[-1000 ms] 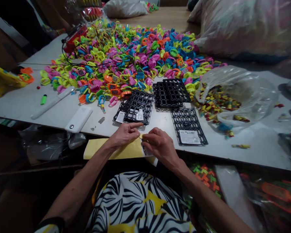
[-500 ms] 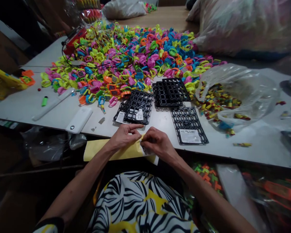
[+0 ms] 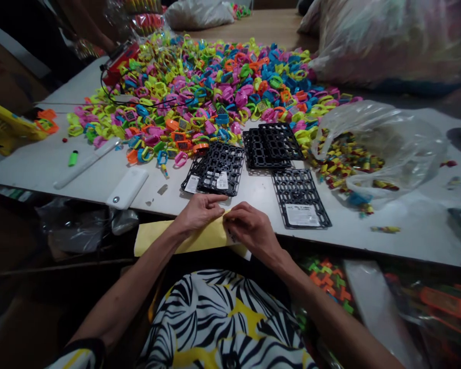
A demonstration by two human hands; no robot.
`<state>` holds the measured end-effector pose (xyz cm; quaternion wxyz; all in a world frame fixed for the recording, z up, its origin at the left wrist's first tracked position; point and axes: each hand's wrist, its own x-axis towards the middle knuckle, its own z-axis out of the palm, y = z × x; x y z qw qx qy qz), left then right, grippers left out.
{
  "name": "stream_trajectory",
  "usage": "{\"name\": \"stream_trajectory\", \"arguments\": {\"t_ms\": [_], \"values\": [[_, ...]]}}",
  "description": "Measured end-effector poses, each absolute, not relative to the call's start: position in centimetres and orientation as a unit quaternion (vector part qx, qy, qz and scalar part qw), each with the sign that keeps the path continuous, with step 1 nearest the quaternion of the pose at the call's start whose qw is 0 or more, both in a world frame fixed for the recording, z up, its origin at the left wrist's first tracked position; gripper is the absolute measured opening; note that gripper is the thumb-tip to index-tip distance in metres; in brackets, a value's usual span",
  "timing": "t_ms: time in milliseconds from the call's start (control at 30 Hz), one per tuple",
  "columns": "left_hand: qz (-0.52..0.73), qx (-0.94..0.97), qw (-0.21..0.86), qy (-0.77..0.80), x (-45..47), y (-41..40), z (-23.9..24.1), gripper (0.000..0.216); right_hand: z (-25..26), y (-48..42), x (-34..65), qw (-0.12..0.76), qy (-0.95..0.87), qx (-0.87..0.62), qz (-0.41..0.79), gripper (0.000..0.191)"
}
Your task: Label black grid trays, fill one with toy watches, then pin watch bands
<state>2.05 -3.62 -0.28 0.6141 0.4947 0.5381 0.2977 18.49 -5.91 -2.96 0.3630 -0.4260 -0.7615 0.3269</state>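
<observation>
At the table's near edge my left hand (image 3: 201, 211) and my right hand (image 3: 249, 229) meet, fingers curled and pinched together over a yellow paper sheet (image 3: 184, 237) that hangs off the edge. Both pinch a small item I cannot make out where their fingertips touch. Just beyond my hands lie black plastic grid trays: a stack with white labels (image 3: 215, 169), another stack (image 3: 271, 146), and a single tray with a label (image 3: 300, 198).
A big heap of neon toy watches (image 3: 203, 92) covers the far table. A clear bag of small yellow-red pieces (image 3: 372, 154) lies at right. A white power bank (image 3: 127, 188), a green lighter (image 3: 73, 158), a yellow basket (image 3: 3, 128) and large plastic bags (image 3: 392, 41) are around.
My hands stay at the same spot on the yellow sheet; the fingertips have drawn closer together. The view has shifted slightly.
</observation>
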Motion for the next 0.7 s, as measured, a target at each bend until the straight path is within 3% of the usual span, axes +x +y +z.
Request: {"name": "stream_trajectory", "arguments": {"t_ms": [233,467,600,700], "values": [[0.27,0.494,0.644,0.519,1.5,-3.7,-0.1,0.065,-2.2,-5.1,19.0,0.292,-0.808,-0.376,0.346,0.02],[0.225,0.539,0.635,0.505,1.6,-3.7,-0.8,0.06,-2.8,-5.2,18.9,0.243,-0.83,-0.364,0.345,0.018],[0.218,0.585,0.595,0.506,1.5,-3.3,-1.8,0.055,-3.6,-6.1,19.0,0.289,-0.814,-0.377,0.335,0.017],[0.226,0.644,0.513,0.521,1.4,-3.1,-2.7,0.044,-2.6,-6.5,20.0,0.353,-0.756,-0.372,0.406,0.009]]}}
